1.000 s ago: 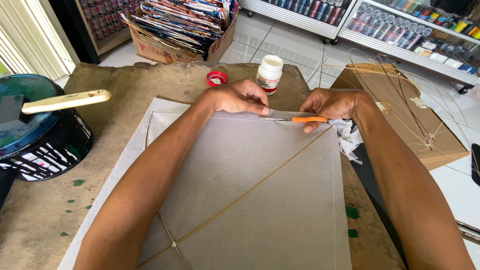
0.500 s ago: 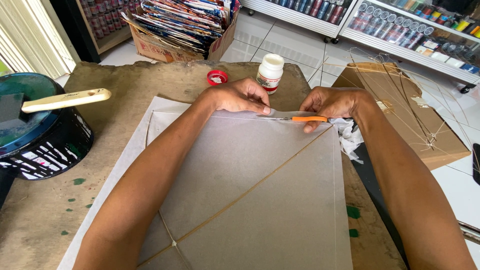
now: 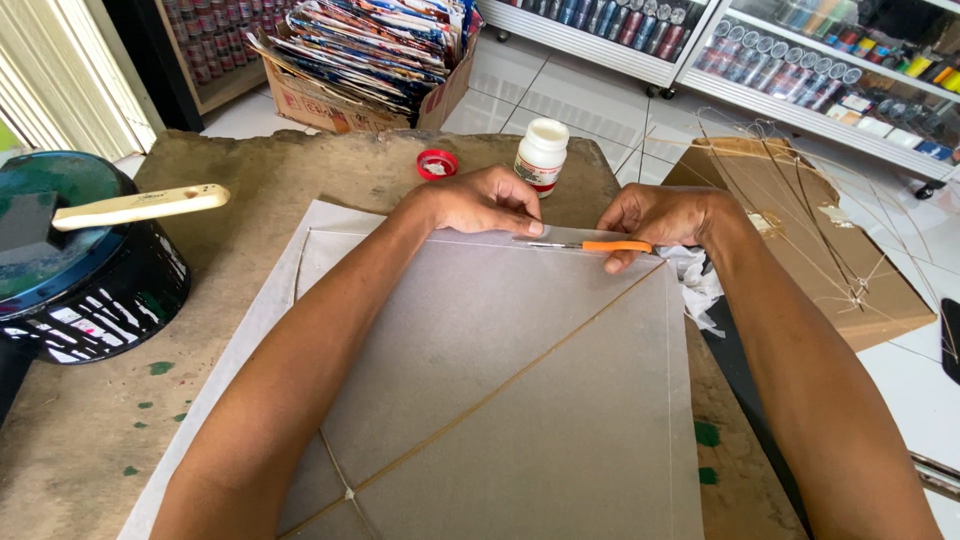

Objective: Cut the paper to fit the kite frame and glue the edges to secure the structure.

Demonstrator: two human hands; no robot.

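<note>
- The grey paper sheet (image 3: pixel 500 380) lies flat on the worn table (image 3: pixel 290 165), thin sticks crossing it.
- The right hand (image 3: pixel 665 215) pinches an orange-handled blade (image 3: pixel 590 245) along the sheet's far edge.
- The left hand (image 3: pixel 490 200), fingers together, presses that edge down.
- Just beyond stand a white bottle (image 3: pixel 541 155) and a red cap (image 3: pixel 437 163) (paint can (image 3: pixel 85 270) far left).

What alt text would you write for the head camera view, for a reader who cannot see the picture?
Two bare hands work at the far edge of a grey paper sheet on a worn table: the right hand holds an orange-handled blade, the left hand presses the paper. A white bottle and red cap stand beyond.
</note>
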